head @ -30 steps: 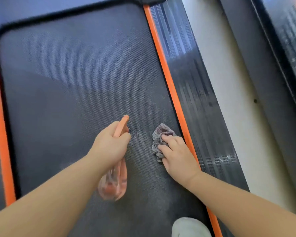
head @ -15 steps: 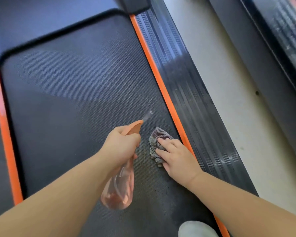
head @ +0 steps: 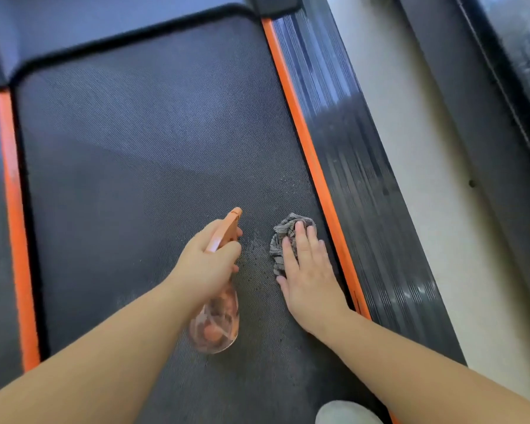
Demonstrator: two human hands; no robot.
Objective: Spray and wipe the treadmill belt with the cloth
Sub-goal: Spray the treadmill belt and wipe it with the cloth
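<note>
Head view looks down along the treadmill belt [head: 141,154], dark and finely textured, with an orange stripe [head: 300,133] down its right edge and another orange stripe [head: 14,209] down its left. Right of the belt runs the ribbed black side rail [head: 358,166], then a strip of pale floor [head: 410,148].

The left hand [head: 207,264] is wrapped round the neck of a spray bottle [head: 216,328], fingers curled on the orange trigger head, with the clear body hanging below the fist, above the belt. Half a second ago the orange head pointed up toward the cloth and its clear nozzle tip showed; now that tip is out of sight.

The cloth [head: 280,237], a bunched grey rag, lies on the belt just inside the right orange stripe, much where it was before. The right hand [head: 308,270] has changed most: its fingers were bent over the rag and angled leftward, and now the hand is flat, fingers straight and together, pointing up the belt. It presses on the cloth's right half, with the palm on the belt.

Between the two hands the belt shows a darker speckled patch [head: 254,261]. A pale shoe toe [head: 346,413] sits at the bottom edge.
</note>
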